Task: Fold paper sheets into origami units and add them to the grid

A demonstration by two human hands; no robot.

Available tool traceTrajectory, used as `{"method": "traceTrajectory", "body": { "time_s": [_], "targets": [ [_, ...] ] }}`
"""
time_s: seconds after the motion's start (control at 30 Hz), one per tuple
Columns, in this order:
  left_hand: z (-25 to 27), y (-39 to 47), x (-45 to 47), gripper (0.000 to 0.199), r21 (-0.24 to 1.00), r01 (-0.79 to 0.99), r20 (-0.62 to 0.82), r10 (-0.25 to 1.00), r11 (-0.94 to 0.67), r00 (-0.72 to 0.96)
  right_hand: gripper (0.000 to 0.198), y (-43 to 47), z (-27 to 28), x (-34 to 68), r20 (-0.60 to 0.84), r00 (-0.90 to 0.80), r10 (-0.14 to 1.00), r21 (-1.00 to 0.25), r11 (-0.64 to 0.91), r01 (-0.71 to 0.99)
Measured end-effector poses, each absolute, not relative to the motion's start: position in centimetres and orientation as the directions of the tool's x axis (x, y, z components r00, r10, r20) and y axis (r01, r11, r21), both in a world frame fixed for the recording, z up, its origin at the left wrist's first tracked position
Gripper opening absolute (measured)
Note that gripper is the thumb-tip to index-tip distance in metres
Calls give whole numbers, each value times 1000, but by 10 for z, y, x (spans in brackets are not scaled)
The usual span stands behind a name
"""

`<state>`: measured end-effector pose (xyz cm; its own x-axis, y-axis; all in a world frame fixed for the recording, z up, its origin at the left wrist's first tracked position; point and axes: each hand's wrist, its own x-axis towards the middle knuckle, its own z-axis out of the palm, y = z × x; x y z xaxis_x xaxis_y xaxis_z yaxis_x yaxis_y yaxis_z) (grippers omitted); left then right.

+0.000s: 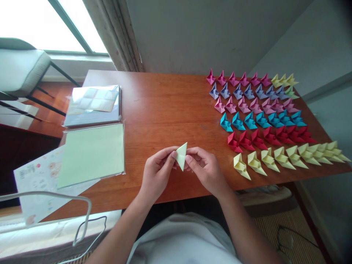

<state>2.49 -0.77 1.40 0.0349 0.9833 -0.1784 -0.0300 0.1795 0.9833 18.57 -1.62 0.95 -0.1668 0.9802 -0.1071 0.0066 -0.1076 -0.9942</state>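
Note:
A small piece of pale green folded paper (181, 157), pointed at top and bottom, is held up over the front part of the table. My left hand (159, 170) pinches its left side between thumb and fingers. On its right side, the thumb and fingers of my right hand (206, 168) close on the edge. To the right stand rows of folded paper boats; the yellow boats (240, 167) are nearest to my right hand, with red boats (234, 142) just behind. Left of my hands lies a stack of pale green paper sheets (93, 154).
Farther back on the right are blue boats (226, 122), pink boats (220, 105), purple boats (214, 91) and magenta boats (211, 77). A wrapped paper pack (96, 115) lies at the left edge of the wooden table (162, 106). A white cable (89, 209) curves at the lower left, and a chair (22, 69) stands beyond.

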Motion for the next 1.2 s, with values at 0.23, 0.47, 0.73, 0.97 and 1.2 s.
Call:
{"method": "traceTrajectory", "body": {
  "time_s": [0.23, 0.47, 0.73, 0.97, 1.2],
  "targets": [
    [15, -8, 25, 23, 982, -19, -186, 982, 187, 32, 21, -16, 10, 186, -116, -186, 976, -993, -121, -12],
    [12, -8, 23, 24, 984, -17, -177, 983, 178, 44, 20, -16, 10, 186, -132, -197, 971, -990, -138, -15],
    [9, -10, 23, 24, 982, 182, 28, 987, -58, 161, 12, -15, 13, 188, -77, -129, 989, -975, -48, 218],
    [4, -15, 27, 34, 895, 389, 172, 973, -220, 155, 10, -16, 14, 184, 54, -28, 998, -877, 61, 476],
    [-1, -21, 31, 37, 811, 465, 279, 933, -355, 227, 15, -20, 7, 184, 324, -28, 946, -621, 235, 747]
  ]
}}
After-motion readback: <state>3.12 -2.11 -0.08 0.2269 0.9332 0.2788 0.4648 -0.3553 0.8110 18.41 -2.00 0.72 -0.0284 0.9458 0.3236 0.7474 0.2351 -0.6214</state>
